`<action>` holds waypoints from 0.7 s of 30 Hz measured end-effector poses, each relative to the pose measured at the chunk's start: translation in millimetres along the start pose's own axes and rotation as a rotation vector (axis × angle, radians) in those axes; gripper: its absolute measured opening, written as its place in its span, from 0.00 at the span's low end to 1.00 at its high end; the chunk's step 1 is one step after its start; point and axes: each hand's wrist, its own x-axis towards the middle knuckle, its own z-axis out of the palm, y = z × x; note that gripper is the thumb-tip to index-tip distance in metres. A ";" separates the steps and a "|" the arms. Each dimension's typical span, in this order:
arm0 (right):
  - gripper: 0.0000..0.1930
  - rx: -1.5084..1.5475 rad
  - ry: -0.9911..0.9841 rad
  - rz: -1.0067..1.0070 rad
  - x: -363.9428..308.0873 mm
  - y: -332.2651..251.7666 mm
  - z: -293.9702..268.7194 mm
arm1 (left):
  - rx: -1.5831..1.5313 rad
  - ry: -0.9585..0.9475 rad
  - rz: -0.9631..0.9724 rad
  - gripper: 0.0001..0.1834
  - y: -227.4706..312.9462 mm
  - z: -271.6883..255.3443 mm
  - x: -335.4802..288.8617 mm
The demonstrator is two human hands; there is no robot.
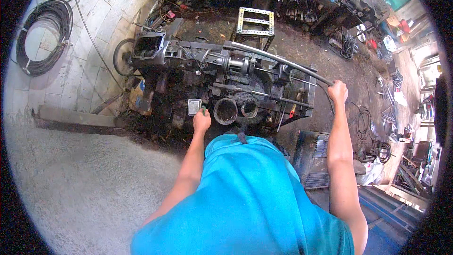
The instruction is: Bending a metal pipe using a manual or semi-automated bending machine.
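My left hand (202, 122) is closed around a small green thing, perhaps a handle, most of it hidden by the fingers. Just beyond those fingers is a small, pale, square container (194, 106); whether the two are joined I cannot tell. My right hand, (338, 92) out to the right, grips the end of a long metal bar (288, 62). That bar runs leftward above a dark, greasy machine (188, 51) with a cylindrical spindle (241, 64). Two round cups, a larger one (215, 110) and a smaller one (256, 107), stand at the machine's near side.
Beyond the machine stands a perforated metal stool (255, 21). Coiled black cable (27, 42) hangs on the left wall. A bundle of metal rods (321, 145) lies beside my right arm. Workbenches (311, 0) with tools line the far side, and loose cable (361, 118) lies at right.
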 end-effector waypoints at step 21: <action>0.13 0.007 0.022 -0.018 -7.0 -7.1 -7.5 | -0.026 -0.015 -0.009 0.23 4.3 -4.3 -10.6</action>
